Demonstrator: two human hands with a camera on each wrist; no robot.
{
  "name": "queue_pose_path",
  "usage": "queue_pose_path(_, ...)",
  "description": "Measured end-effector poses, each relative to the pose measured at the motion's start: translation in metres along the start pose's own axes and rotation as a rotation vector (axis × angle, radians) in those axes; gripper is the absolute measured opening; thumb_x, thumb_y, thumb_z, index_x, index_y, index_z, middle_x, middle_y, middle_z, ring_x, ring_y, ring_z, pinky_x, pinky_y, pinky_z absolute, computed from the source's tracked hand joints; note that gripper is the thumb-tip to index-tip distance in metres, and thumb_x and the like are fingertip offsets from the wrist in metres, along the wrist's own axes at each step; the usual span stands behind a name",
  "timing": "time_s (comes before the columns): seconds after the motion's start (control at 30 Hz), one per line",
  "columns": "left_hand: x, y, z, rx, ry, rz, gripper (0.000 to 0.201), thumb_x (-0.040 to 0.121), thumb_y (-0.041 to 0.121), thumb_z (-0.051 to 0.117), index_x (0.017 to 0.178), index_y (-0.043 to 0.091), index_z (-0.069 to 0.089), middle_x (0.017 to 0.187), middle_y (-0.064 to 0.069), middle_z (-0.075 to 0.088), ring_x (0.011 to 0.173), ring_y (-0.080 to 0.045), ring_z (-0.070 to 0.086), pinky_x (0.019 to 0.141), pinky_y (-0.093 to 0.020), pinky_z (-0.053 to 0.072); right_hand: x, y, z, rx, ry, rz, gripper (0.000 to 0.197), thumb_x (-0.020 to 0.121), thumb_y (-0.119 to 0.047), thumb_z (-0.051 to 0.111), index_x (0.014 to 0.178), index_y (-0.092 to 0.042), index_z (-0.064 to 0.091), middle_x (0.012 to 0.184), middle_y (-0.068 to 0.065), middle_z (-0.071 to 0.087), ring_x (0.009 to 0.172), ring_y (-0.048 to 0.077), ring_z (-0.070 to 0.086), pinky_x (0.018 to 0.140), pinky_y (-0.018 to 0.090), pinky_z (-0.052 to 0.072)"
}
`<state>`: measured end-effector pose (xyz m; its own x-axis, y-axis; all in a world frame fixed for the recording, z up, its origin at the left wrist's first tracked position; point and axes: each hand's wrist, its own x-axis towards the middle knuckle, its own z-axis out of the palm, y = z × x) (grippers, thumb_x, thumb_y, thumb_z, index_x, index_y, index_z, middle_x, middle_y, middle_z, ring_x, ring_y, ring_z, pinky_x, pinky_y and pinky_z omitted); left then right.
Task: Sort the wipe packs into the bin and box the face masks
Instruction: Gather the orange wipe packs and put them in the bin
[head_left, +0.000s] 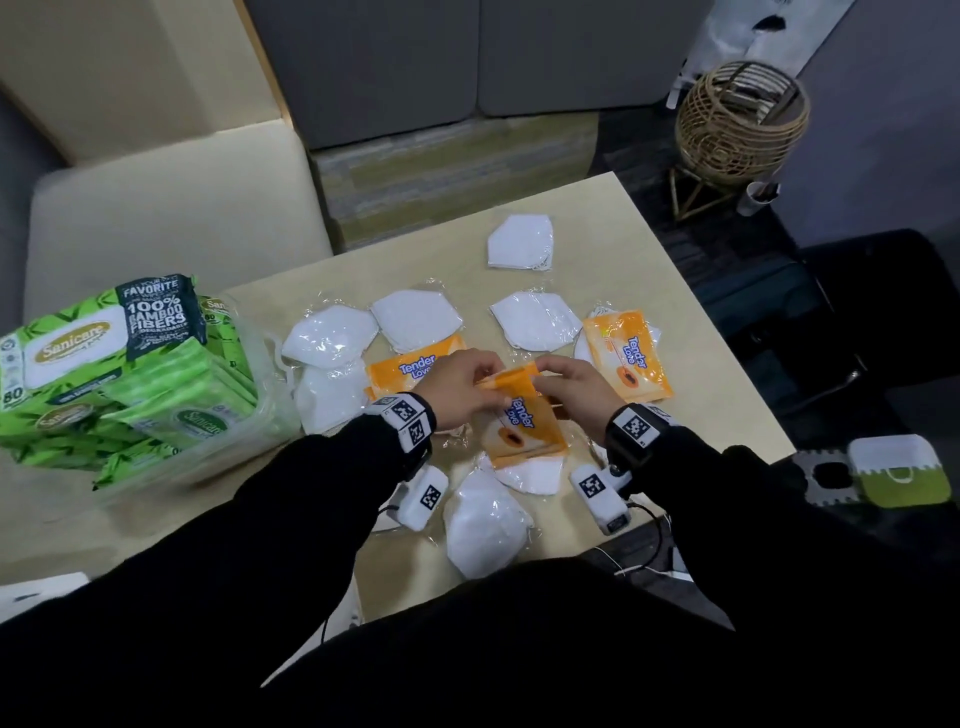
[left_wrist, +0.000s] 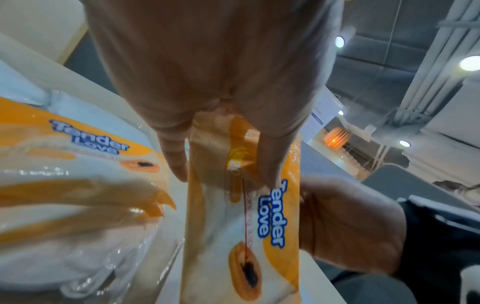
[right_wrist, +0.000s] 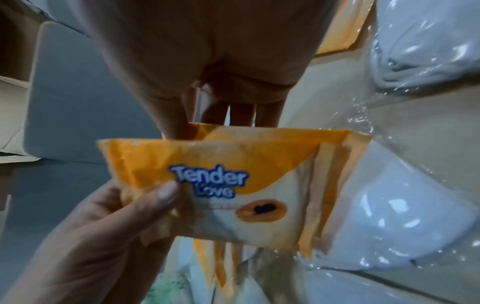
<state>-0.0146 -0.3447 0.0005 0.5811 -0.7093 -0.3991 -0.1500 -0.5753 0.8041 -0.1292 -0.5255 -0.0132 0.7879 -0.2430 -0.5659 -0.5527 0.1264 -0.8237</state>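
Both hands hold one orange Tender Love wipe pack (head_left: 522, 421) above the table's middle. My left hand (head_left: 496, 396) pinches its upper left part, thumb on the front. My right hand (head_left: 545, 375) grips the top edge. In the left wrist view my left hand (left_wrist: 223, 176) pinches the pack (left_wrist: 241, 230). In the right wrist view my right hand (right_wrist: 207, 127) holds the pack (right_wrist: 233, 185) at its top. Two more orange packs (head_left: 415, 366) (head_left: 628, 358) lie flat. Several bagged white face masks (head_left: 522, 241) are spread around. A clear bin (head_left: 272, 384) at left holds green Sanicare packs (head_left: 104, 364).
The beige table (head_left: 675, 291) ends close on the right, with dark floor beyond. A cream seat (head_left: 171, 208) stands behind the bin. A wicker basket (head_left: 740, 119) sits on the floor far right. A white and green object (head_left: 898, 473) lies off the table's right corner.
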Motion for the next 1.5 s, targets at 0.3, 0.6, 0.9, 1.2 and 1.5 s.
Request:
queue_pose_path(0.3,0.001,-0.006,0.008,-0.246,0.231,-0.165,0.075,0.062,0.026,0.098,0.123,0.031,0.055,0.106,0.000,0.066,0.094,-0.015,0.067,0.079,-0.034,0.058,-0.011,0.011,-0.006,-0.103,-0.147,0.008,0.023,0.091,-0.001,0.072,0.113,-0.007,0.073,0.100,0.015,0.079,0.079,0.021,0.071,0.064,0.028,0.054)
queue_pose_path(0.6,0.002,-0.011,0.023,-0.461,0.011,-0.277,0.037,0.090,0.008,0.077,0.125,0.013,0.070,0.111,-0.003,0.079,0.105,-0.022,0.075,0.098,-0.045,0.058,0.000,-0.004,-0.022,0.267,0.032,0.036,0.016,0.091,-0.007,0.075,0.106,-0.012,0.074,0.095,0.004,0.079,0.084,0.022,0.075,0.065,0.032,0.061)
queue_pose_path(0.9,0.009,-0.009,0.023,-0.767,0.148,-0.422,0.044,0.085,-0.008,0.058,0.123,0.012,0.067,0.111,-0.021,0.076,0.100,-0.040,0.070,0.087,-0.054,0.056,0.042,0.030,-0.103,-0.591,0.804,0.399,0.080,0.071,-0.043,0.085,0.141,-0.023,0.051,0.140,0.010,0.049,0.129,0.035,0.048,0.101,0.046,0.047)
queue_pose_path(1.2,-0.001,0.003,0.016,-1.007,0.177,-0.485,0.052,0.084,0.004,0.055,0.136,0.001,0.058,0.121,-0.019,0.074,0.108,-0.041,0.071,0.088,-0.053,0.057,0.029,0.026,-0.103,-0.341,0.644,0.206,0.027,0.065,-0.028,0.082,0.088,-0.015,0.074,0.086,0.002,0.075,0.078,0.026,0.068,0.067,0.032,0.051)
queue_pose_path(1.5,0.003,0.017,0.016,-1.033,0.273,-0.401,0.046,0.088,-0.012,0.043,0.124,0.007,0.063,0.114,-0.017,0.076,0.100,-0.038,0.073,0.088,-0.055,0.060,0.006,-0.016,-0.034,0.086,0.140,0.056,0.013,0.095,-0.013,0.070,0.107,-0.011,0.073,0.102,0.014,0.078,0.087,0.029,0.074,0.075,0.042,0.061)
